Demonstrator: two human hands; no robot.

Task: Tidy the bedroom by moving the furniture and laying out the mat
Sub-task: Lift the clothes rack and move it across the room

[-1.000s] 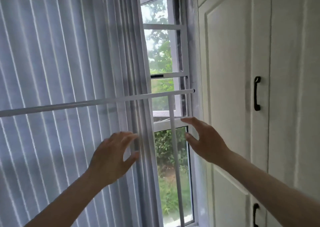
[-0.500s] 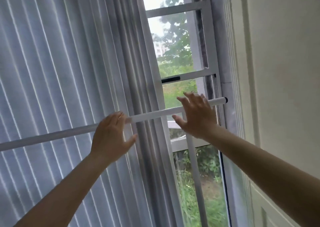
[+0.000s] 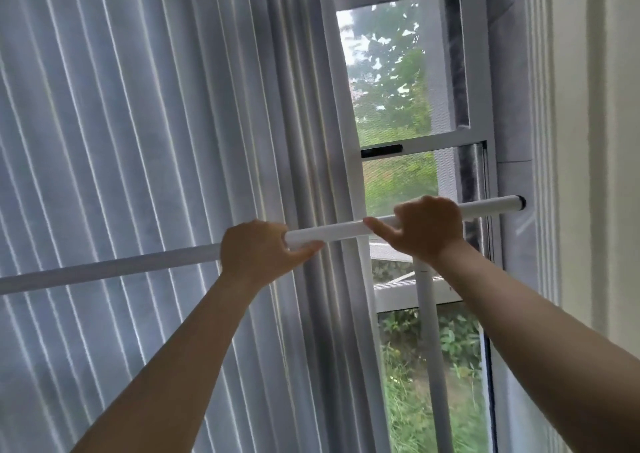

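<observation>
Pale grey curtains hang in long folds over most of the window, which shows only as a strip on the right, with green trees and grass behind its white frame. A cream wall runs down the far right edge.

Fingers of the left hand are curled over the top of a white horizontal bar, pressed together, with the thumb stretched along the bar's underside toward the right. Fingers of the right hand are wrapped over the same bar further right, also close together, and its thumb points left along the bar's lower edge. Both hands grip it from below with knuckles up, a short bare stretch of bar between them. Both forearms are bare and rise from the bottom of the view, the left from the lower left, the right from the lower right corner.

That bar belongs to a white tube rack, the piece of furniture being handled. It slopes slightly, lower at the left where it crosses in front of the curtains and leaves the view, higher at the right where it ends in a dark cap close to the window's side. A white upright post drops from the bar just below the right wrist and passes in front of the lower pane.
</observation>
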